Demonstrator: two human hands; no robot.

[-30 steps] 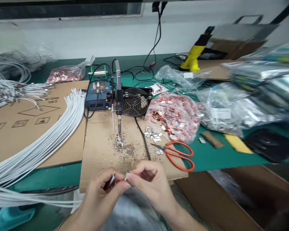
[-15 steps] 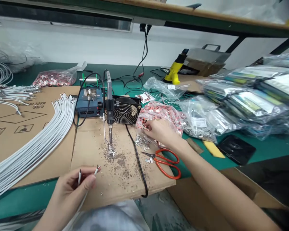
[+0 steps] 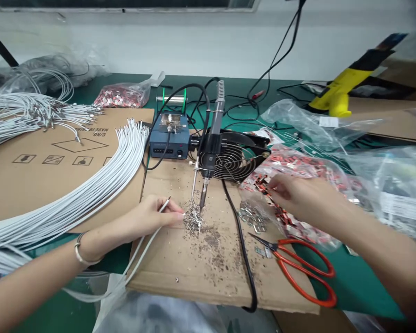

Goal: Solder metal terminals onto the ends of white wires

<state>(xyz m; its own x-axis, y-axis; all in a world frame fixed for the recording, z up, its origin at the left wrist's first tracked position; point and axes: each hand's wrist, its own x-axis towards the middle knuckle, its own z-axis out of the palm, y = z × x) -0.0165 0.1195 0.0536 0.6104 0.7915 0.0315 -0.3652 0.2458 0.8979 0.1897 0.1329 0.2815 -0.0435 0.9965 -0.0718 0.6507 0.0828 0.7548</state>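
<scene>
My left hand (image 3: 161, 215) is closed on a white cable (image 3: 149, 243), its cut end sticking up between the fingers. The fingertips are beside a heap of solder bits (image 3: 194, 224), close to the tip of a soldering iron (image 3: 210, 162) that is fixed upright above the cardboard. My right hand (image 3: 294, 194) reaches into a clear bag of small red-and-white parts (image 3: 291, 162). Its fingers are pinched together among the parts, and what is between them is hidden. Small metal pieces (image 3: 253, 217) and orange-handled scissors (image 3: 294, 259) lie just below that hand.
A blue soldering station (image 3: 169, 138) and a black fan (image 3: 235, 157) stand behind the iron. Many white cables (image 3: 100, 185) lie bundled at left. A black cord (image 3: 239, 240) crosses the cardboard mat (image 3: 166, 273). Farther right is a yellow heat gun (image 3: 343, 88).
The view has shifted closer and to the right. My left hand has moved forward with the cable, toward the solder heap and iron tip. My right hand is still at the bag.
</scene>
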